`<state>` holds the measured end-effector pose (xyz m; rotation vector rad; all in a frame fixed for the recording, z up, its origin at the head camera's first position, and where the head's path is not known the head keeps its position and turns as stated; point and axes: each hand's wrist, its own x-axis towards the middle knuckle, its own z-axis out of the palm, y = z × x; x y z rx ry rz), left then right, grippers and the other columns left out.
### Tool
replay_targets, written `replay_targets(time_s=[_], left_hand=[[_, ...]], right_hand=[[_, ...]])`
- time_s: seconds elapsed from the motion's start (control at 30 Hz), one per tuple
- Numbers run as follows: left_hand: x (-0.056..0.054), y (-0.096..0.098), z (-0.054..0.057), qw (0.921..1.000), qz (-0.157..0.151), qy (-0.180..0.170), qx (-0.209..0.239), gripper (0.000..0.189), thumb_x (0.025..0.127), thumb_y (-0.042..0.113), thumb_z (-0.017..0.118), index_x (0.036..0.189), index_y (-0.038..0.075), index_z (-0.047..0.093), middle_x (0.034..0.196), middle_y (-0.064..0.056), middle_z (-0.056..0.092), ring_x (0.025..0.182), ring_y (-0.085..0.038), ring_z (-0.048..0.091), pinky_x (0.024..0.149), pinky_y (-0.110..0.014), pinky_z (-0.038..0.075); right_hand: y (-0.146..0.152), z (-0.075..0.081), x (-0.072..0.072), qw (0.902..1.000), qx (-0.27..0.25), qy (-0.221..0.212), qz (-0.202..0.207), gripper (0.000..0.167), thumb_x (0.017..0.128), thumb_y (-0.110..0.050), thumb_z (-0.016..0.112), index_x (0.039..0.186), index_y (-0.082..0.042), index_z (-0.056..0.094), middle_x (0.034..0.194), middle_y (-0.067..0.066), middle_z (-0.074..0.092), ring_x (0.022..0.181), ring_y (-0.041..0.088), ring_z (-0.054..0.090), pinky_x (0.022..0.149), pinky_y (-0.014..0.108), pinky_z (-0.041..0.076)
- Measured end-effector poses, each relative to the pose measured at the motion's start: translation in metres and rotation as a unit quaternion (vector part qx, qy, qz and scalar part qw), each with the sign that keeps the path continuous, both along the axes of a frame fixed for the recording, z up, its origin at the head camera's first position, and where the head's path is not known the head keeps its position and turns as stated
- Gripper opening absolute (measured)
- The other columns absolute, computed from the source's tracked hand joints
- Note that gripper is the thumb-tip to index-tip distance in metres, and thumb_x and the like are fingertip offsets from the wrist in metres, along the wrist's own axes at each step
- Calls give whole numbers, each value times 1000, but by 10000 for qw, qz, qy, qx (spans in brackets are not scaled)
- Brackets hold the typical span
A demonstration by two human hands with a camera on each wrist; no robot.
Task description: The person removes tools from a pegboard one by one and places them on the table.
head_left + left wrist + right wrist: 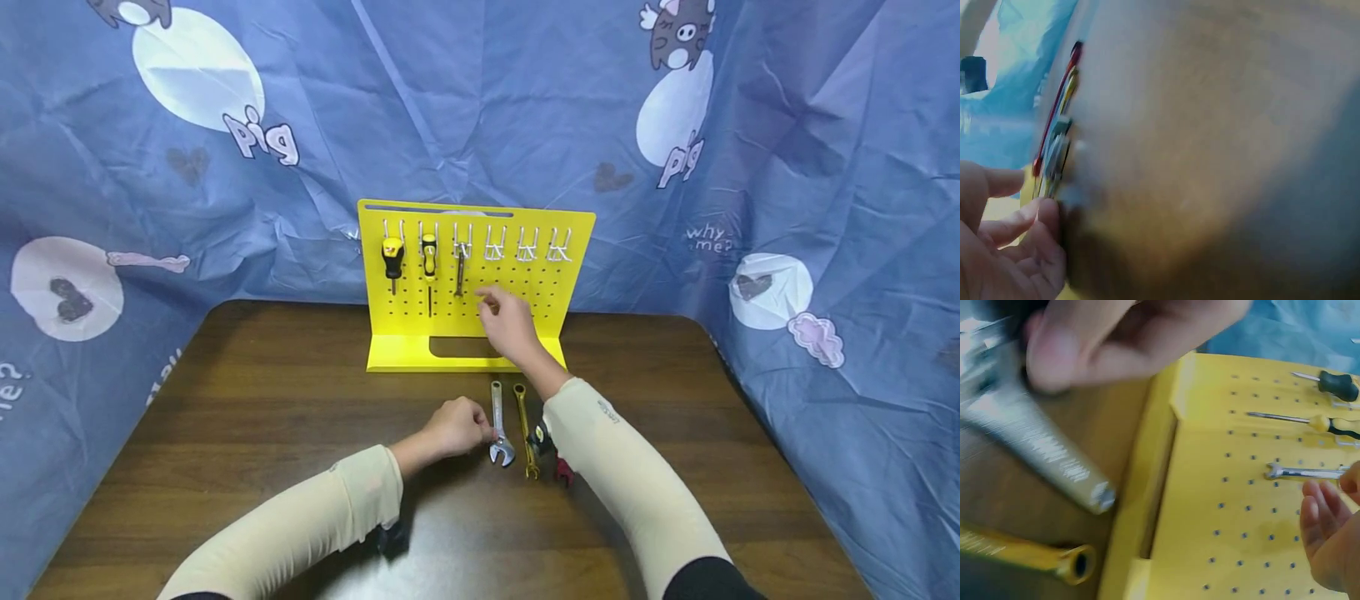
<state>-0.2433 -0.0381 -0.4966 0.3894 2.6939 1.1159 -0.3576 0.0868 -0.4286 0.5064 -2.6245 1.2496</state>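
My left hand has its fingertips right at the neck of a silver adjustable wrench on the table. Thumb and finger come together beside it in the left wrist view; I cannot tell if they pinch it. Loosely bent and holding nothing, the fingers of my right hand are in front of the yellow pegboard. Just left of that hand hangs a small silver wrench from the third pair of hooks. A gold wrench lies right of the adjustable one. A red tool is partly hidden under my right sleeve.
On the pegboard's left hang a stubby screwdriver and a longer yellow-black screwdriver. White hooks continue to the right. The board's base stands on the wooden table, with a blue patterned curtain behind.
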Motion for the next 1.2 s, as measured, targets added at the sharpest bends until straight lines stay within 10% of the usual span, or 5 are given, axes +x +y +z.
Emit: replay_targets(time_s=[0.2, 0.5, 0.93, 1.2], left_hand=[[-36, -12, 10, 9932, 657, -5, 965, 17, 97, 18, 65, 99, 3, 72, 75, -8, 70, 56, -19, 65, 55, -28, 49], [-98, -34, 40, 9735, 1591, 655, 1508, 45, 103, 14, 54, 146, 4, 50, 139, -15, 59, 78, -25, 73, 53, -26, 48], [-107, -36, 55, 9719, 1810, 847, 1240, 48, 103, 14, 55, 149, 4, 47, 113, -15, 72, 67, -19, 70, 47, -25, 44], [-108, -34, 55, 9714, 1783, 915, 1275, 44, 103, 12, 55, 147, 3, 50, 140, -12, 59, 76, -21, 72, 55, -27, 49]], right_hand=[[-24, 26, -20, 9962, -546, 633, -244, 35, 102, -8, 57, 136, -10, 62, 115, 10, 71, 100, 23, 70, 71, 30, 56], [-43, 37, -33, 9965, 135, 610, -547, 45, 102, -10, 58, 146, -17, 55, 109, 8, 67, 82, 20, 61, 64, 31, 50], [-51, 33, -33, 9868, 484, 1188, -986, 39, 102, -13, 61, 140, -21, 61, 111, 6, 73, 69, 14, 67, 54, 27, 48], [-47, 31, -33, 9889, 200, 1098, -976, 37, 102, -13, 61, 138, -22, 63, 116, 8, 73, 58, 8, 69, 40, 24, 43]])
